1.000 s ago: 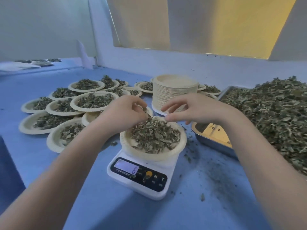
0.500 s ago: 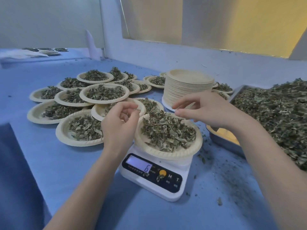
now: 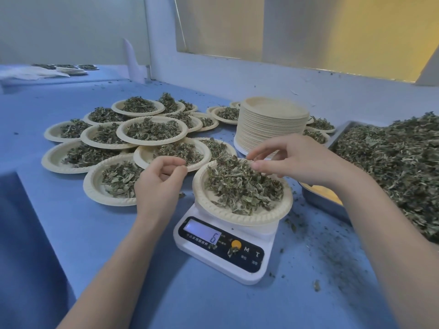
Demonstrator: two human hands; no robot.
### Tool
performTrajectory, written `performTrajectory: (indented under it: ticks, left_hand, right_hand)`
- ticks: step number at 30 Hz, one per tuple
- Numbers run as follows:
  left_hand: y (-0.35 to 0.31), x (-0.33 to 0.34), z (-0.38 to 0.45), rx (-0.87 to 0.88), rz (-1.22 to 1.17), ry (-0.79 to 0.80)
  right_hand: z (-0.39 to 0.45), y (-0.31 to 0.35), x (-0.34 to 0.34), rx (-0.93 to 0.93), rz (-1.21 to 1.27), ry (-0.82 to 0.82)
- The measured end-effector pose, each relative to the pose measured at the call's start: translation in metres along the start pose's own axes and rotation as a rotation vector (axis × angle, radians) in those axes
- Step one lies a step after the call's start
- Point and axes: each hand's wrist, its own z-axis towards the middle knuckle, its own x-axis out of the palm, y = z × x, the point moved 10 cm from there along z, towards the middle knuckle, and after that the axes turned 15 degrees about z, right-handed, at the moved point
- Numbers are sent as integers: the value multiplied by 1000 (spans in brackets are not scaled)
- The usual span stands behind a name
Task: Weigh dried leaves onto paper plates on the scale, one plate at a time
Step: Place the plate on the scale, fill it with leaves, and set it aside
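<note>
One plate [image 3: 242,218] of dried leaves [image 3: 243,188] sits on the scale [image 3: 221,245], display reading 6; looks like the fine-trim step. Right hand [image 3: 297,160] hovers over the pile's far edge, fingertips pinched, apparently on a few bits; left hand [image 3: 159,184] is loosely curled beside the plate, holding nothing I can see. Next, probably: confirm the reading, move this plate to the filled plates [image 3: 152,131], take a fresh one from the stack [image 3: 270,124].

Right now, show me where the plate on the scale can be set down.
Bare blue table lies left of the scale, in front of the filled plates, and nearer the camera between the forearms. Crowded: behind the scale, filled plates overlap beside the plate stack; right, the leaf tray and crumbs.
</note>
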Motion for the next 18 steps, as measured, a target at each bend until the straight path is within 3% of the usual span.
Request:
performTrajectory:
  ticks: [18]
  left_hand:
    - [-10,5,-3,103,61,33]
  right_hand:
    - [-4,1,2,9,-27,37]
